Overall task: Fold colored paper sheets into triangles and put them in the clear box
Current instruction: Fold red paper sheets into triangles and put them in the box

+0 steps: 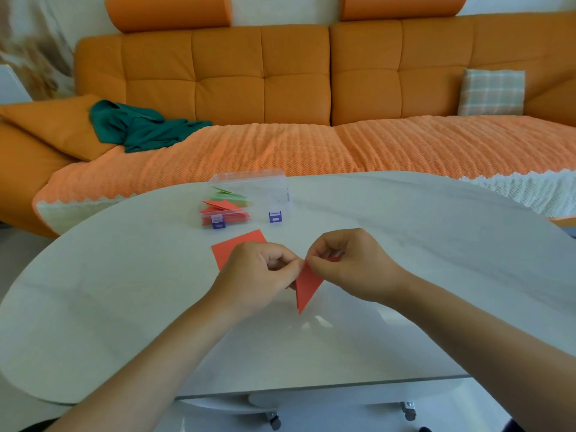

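- Sofa [261, 79], orange with a tufted back, fills the far side of the view behind everything else.
- White tabletop [405, 244], rounded at its edges, lies in front of the sofa and carries the task's things.
- Orange knitted cover [311, 148] is spread over the sofa seat, with a pale fringe along its front edge.
- Green cloth [140, 126] lies crumpled on the left part of the seat, partly on an orange pillow.
- Checked cushion [492, 92] leans against the sofa back at the right.
- Clear box [274, 194] stands at the far middle of the tabletop, well apart from the hands, with two purple clasps [275, 216] on its near side.
- Left hand [258, 275] is over the middle of the tabletop, fingers curled, with thumb and forefinger pinching the folded paper's upper corner.
- Right hand [352, 266] is just beside it, also curled, pinching the same corner from the other side, so the two hands' fingertips nearly meet.
- Flat red sheet [237, 247] lies on the tabletop between the box and the left hand, which covers its near part.
- Folded red triangle [307, 285] hangs from both hands' pinch, its long point aimed down toward the person; whether the tip touches the tabletop cannot be told.
- Red folded pieces [218, 205] sit in the box's left part, with green folded pieces [229, 194] just behind them.
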Tool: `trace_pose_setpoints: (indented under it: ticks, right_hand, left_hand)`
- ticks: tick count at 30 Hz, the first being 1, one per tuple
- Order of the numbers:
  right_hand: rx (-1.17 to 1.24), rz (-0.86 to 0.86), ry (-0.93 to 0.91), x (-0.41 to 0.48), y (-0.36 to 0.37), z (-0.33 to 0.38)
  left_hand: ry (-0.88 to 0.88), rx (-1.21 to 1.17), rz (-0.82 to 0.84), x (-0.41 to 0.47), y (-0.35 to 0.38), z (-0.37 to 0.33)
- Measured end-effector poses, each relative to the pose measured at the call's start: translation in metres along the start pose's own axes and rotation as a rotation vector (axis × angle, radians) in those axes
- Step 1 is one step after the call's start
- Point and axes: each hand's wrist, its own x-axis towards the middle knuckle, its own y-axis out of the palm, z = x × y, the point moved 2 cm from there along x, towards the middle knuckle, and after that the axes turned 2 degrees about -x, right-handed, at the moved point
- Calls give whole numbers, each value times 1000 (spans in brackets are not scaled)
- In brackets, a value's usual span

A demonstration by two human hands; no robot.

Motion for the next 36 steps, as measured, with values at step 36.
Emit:
trace_pose_setpoints:
  ticks: [36]
  right_hand:
    - [-125,32,-21,9,5,3]
  left_hand:
    - [63,221,-28,6,-16,0]
